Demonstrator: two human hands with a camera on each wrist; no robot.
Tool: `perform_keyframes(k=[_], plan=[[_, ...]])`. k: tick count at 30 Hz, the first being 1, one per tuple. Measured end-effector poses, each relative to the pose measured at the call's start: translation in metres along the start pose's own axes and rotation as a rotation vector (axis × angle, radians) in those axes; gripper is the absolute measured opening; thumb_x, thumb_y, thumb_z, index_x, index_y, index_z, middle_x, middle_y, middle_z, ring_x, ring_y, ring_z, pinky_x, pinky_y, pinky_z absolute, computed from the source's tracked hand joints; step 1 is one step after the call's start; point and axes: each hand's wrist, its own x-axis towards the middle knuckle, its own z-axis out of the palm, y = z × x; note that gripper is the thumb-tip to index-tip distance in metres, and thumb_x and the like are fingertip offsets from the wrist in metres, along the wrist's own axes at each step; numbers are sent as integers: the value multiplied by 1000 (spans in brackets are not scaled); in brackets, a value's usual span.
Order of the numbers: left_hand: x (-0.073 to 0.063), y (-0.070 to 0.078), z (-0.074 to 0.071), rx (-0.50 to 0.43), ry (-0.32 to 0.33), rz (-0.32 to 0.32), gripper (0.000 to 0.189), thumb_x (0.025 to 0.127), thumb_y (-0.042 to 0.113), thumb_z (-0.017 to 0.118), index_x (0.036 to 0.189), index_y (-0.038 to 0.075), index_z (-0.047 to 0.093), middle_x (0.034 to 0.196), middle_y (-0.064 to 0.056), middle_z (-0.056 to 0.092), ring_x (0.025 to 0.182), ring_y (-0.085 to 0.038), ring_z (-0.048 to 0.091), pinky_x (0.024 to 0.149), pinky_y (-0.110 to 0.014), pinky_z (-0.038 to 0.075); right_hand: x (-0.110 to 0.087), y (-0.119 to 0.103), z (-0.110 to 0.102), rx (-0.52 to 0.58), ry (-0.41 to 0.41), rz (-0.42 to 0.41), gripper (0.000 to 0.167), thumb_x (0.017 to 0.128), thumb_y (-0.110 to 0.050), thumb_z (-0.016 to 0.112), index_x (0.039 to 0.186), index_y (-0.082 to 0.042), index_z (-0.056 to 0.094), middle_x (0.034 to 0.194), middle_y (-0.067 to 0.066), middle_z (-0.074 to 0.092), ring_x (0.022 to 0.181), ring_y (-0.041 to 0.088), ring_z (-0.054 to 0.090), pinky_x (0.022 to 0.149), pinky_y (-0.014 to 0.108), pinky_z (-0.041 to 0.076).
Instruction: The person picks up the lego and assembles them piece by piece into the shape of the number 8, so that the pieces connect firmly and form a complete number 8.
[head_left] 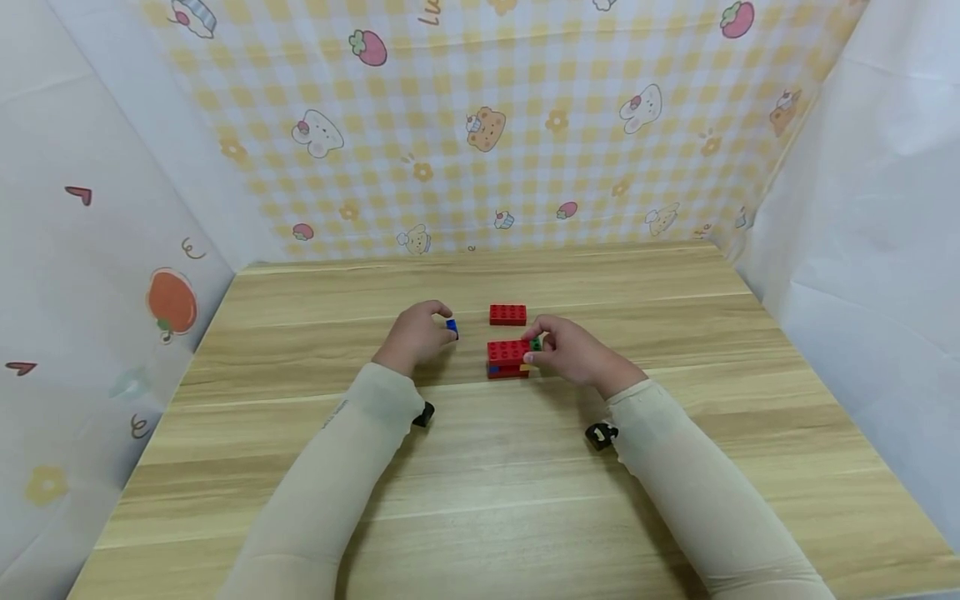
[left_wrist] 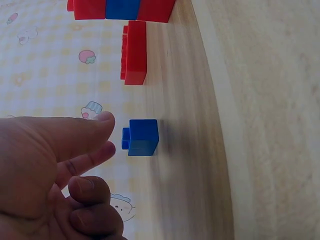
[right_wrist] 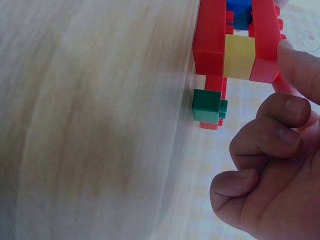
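A stack of toy building bricks stands mid-table: an upper red brick (head_left: 507, 351) over a lower red brick (right_wrist: 209, 40), with a small blue brick (right_wrist: 239, 14) and a yellow brick (right_wrist: 239, 56) between them. At the stack's right end, my right hand (head_left: 573, 354) pinches the upper red brick between thumb and index finger; its other fingers curl loosely. To the left, my left hand (head_left: 418, 335) hovers by a loose small blue brick (left_wrist: 143, 137). In the left wrist view a gap separates its fingertips from that brick's stud.
Behind the stack lies another red brick (head_left: 507, 314). A small green brick (right_wrist: 206, 106) sits just right of the stack, partly hidden by my right hand in the head view. Patterned cloth (head_left: 450, 125) bounds the wooden table (head_left: 480, 500) at the back.
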Motion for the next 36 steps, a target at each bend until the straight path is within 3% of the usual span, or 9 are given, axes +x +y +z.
perform_keyframes(k=[8,18,36], plan=[[4,2,3,-2,9,-39,40,103,23,70,141,12,60,153,-14,54,123,-33,52,111,-52,44,1,2,0,-5,5,-2,24,101,-16,73,122,-11,64,73,3,47,64,17,43,60,30,39],[8,2,7,-18,6,-80,39,102,22,72,139,13,61,146,-13,57,115,-32,52,97,-45,47,1,3,0,4,8,-10,24,101,-16,74,122,-11,64,70,2,45,62,17,42,59,29,39],[8,5,9,29,24,-77,32,103,19,70,133,10,62,121,-11,62,100,-29,55,83,-38,46,2,4,1,0,12,3,23,101,-17,74,122,-13,64,72,3,47,62,18,43,60,30,39]])
